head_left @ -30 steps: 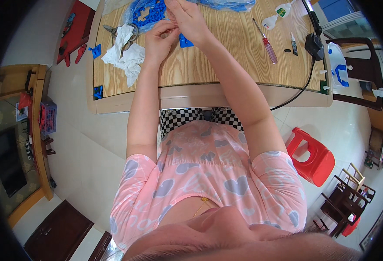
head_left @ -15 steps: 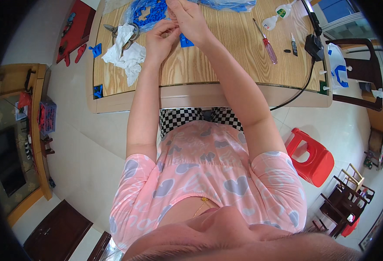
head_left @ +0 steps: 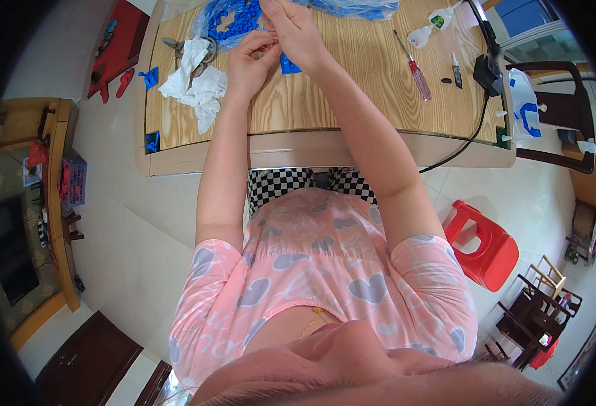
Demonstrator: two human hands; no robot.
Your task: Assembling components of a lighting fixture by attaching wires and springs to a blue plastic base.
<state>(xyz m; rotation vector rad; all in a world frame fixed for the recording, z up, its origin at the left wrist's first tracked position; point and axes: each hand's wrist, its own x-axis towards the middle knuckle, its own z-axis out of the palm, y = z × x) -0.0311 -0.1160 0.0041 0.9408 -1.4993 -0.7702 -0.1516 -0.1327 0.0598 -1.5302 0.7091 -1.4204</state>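
Close together over the far part of the wooden table (head_left: 365,88), my two hands have their fingers pinched. My left hand (head_left: 249,66) is closed on something too small or hidden to make out. Against its fingertips, my right hand (head_left: 294,34) is closed too, its grip partly cut off by the upper edge. A flat blue plastic piece (head_left: 289,65) lies on the table just below the hands. Behind my left hand, many small blue parts (head_left: 233,20) lie in a clear plastic bag.
Scissors (head_left: 206,51) lie under crumpled white tissue (head_left: 200,91) at the left. To the right are a red-handled screwdriver (head_left: 420,81), white squeeze bottles (head_left: 420,36), a small black tube (head_left: 457,73) and a black adapter (head_left: 489,73) with its cable. A red stool (head_left: 497,254) stands on the floor.
Both hands stay nearly in place, fingertips together. I can make out only a very slight shift of the right hand; the things on the table have not moved.
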